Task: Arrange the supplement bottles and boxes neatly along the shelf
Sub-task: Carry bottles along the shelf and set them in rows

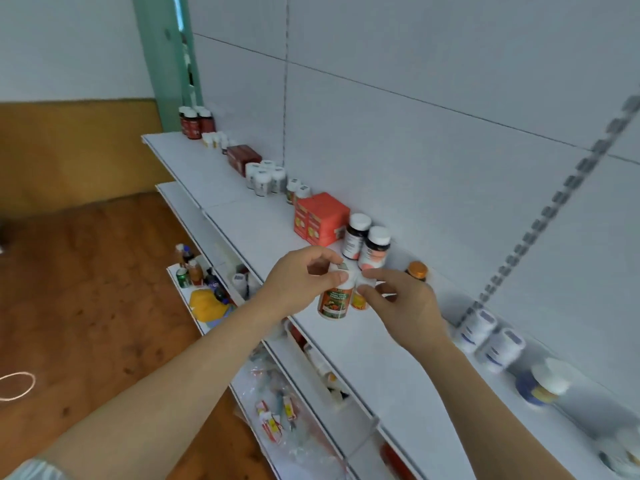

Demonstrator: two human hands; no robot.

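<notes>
Upright white bottle [335, 299], cap in left hand [300, 278] grip

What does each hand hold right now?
Left hand: grips the green-label bottle by its cap.
Right hand: pinches the orange-label bottle beside it.

Two white-capped bottles [335, 299] upright, touching, mid-shelf [242, 216].
</notes>
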